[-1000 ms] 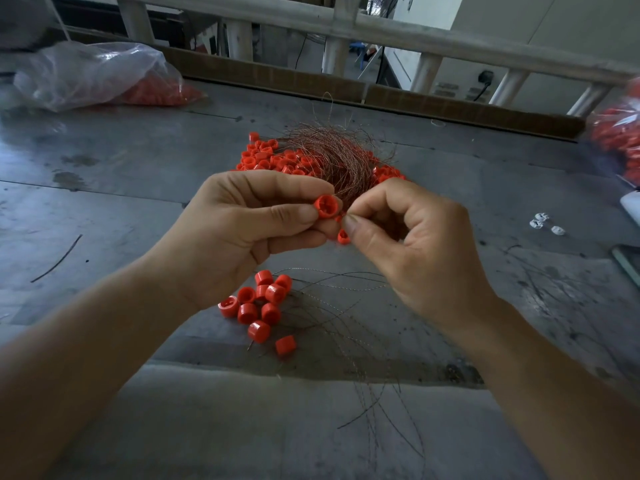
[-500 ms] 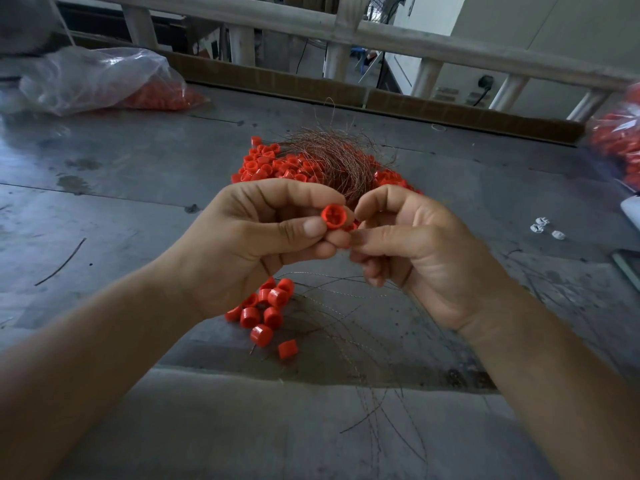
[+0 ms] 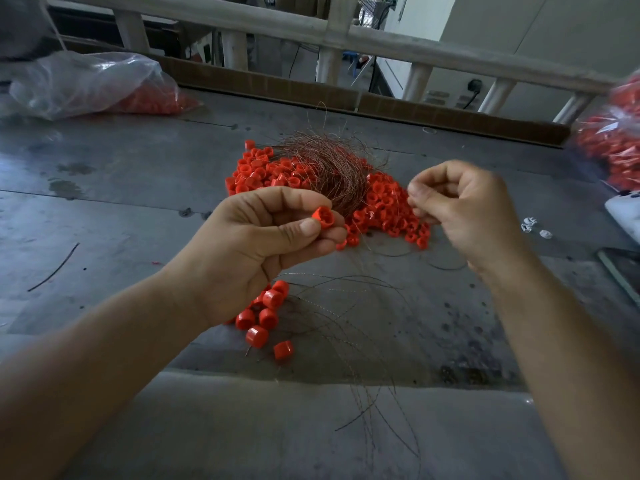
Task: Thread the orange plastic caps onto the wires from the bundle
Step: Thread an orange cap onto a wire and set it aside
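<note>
My left hand [image 3: 263,244] pinches an orange cap [image 3: 322,217] between thumb and forefinger, its open side facing me. My right hand [image 3: 464,209] is off to the right with its fingers curled and its fingertips pinched together; a thin wire seems to run from it, but blur hides it. Behind both hands a bundle of copper wires [image 3: 329,164] lies on a pile of loose orange caps [image 3: 381,206]. Below my left hand several caps with wires through them [image 3: 263,317] lie on the grey table [image 3: 104,209], their thin wires [image 3: 363,341] trailing toward me.
A clear bag of orange caps [image 3: 90,84] lies at the back left and another bag [image 3: 613,140] at the right edge. A wooden rail [image 3: 346,32] runs behind the table. Small white bits [image 3: 533,226] and a stray dark wire [image 3: 55,268] lie on the surface.
My right hand has moved away from the left one, up and to the right. The left hand keeps pinching the orange cap in about the same place.
</note>
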Tool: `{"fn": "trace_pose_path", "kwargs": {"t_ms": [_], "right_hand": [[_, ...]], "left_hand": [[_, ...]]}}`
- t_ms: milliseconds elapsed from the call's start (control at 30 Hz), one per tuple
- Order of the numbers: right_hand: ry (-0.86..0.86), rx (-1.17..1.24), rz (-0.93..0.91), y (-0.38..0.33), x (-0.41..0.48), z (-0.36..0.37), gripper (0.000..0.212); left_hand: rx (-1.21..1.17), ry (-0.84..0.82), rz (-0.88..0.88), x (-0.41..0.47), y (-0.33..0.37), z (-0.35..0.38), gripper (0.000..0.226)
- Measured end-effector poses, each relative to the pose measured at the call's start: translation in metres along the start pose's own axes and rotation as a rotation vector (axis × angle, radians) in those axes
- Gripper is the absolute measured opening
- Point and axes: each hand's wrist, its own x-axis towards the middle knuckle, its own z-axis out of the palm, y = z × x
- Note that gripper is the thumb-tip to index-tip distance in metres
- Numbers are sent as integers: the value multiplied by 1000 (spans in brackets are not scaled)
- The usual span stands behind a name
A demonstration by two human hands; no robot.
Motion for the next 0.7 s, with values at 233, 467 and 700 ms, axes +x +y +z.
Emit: {"fn": "trace_pose_path", "kwargs": {"t_ms": [233, 467, 700], "right_hand": [[-214, -386, -136, 14, -6, 26, 10], [-319, -522, -185, 17, -10, 44, 8], [-319, -482, -208, 15, -10, 42, 14]], "left_hand": [[-14, 20, -11, -1, 0, 0, 23], [2, 21, -15, 0, 0, -1, 23], [27, 15, -23, 1, -1, -1, 23]]}}
